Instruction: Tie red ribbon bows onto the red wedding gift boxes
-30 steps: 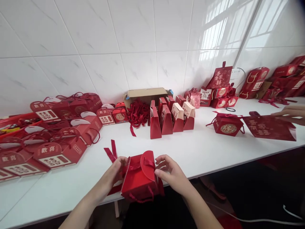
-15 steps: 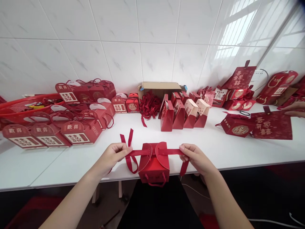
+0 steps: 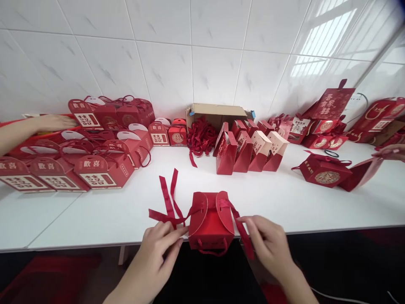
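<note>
A small red gift box [image 3: 212, 226] with two rounded top flaps stands at the table's front edge, its twisted cord handle [image 3: 218, 253] hanging toward me. A red ribbon [image 3: 165, 196] runs through slots in the flaps, with loose loops and ends on the left and a slack tail on the right. My left hand [image 3: 160, 251] is open, its fingertips against the box's left side beside the ribbon. To the right of the box, my right hand [image 3: 270, 245] is open too, with fingertips at the edge of the hanging ribbon tail [image 3: 243, 234].
Finished-looking red boxes [image 3: 98, 173] stand in rows at left. A cardboard carton [image 3: 218, 110] holding red ribbons [image 3: 201, 135] and several tapered boxes [image 3: 243, 147] stand behind. Other people's hands show at a basket, left [image 3: 53, 123], and a bag flap, right [image 3: 390, 152].
The ribbon was pulled taut to both sides; now it hangs slack. Both hands have released it and moved down toward the box's sides. Another person's arm has appeared over the basket at left.
</note>
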The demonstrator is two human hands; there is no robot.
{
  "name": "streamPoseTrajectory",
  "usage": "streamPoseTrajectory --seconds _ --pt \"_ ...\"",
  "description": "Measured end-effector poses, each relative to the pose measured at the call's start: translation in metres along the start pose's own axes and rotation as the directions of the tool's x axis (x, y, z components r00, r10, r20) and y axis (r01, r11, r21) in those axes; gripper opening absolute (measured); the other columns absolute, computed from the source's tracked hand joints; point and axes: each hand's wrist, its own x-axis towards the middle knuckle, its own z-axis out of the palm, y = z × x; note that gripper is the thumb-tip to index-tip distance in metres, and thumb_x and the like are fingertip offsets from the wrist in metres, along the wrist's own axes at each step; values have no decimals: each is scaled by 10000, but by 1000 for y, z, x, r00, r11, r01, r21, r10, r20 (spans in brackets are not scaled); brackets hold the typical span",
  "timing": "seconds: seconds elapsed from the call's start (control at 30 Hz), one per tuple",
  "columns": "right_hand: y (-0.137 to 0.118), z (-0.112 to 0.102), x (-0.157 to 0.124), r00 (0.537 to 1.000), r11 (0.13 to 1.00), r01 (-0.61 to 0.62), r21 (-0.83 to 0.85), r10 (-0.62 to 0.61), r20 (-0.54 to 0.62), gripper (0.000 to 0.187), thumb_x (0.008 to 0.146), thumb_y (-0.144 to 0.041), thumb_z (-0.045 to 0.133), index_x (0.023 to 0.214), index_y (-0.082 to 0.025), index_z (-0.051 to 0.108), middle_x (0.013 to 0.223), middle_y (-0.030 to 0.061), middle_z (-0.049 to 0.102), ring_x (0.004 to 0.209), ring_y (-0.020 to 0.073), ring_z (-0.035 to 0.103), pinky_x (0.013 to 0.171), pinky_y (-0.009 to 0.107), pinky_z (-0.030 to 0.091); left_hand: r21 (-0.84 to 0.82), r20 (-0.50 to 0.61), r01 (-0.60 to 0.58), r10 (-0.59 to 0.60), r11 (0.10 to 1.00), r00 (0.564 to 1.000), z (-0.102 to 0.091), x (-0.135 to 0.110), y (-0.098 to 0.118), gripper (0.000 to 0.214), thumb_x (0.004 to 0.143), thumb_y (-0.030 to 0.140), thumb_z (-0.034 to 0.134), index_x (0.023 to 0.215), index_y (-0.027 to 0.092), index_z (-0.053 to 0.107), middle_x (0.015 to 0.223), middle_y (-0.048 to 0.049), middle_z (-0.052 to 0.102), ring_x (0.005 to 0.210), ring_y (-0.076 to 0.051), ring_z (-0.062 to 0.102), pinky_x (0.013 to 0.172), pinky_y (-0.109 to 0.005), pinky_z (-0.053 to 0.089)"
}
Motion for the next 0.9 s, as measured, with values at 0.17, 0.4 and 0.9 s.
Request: streamPoseTrajectory --seconds 0.17,0.4,0.9 --pt "0 26 -16 950 976 -217 14 208 234 347 891 -403 460 1117 -242 669 715 65 681 596 220 590 578 326 435 37 -81 105 -101 994 992 24 2 5 270 762 298 561 993 319 698 652 -53 636 619 -259 544 584 -324 370" --pt "1 40 -5 886 686 -409 601 457 80 523 881 -558 422 1314 -266 442 715 0 566 462 106 429 404 226 328 -773 -97 136 -327 619 940 28 10 14 185 764 334 593 921 255 652 867 -43 634 650 -182 568 526 -276 420" --pt "-6 22 25 784 275 -199 940 621 -16 196 790 -362 662 956 -259 679 897 -10 645 756 88 606 644 199 507 -987 -114 -23 -600 158 792 8 29 27 160 735 371 669 778 224 623 764 16 651 773 -169 660 504 -216 459"
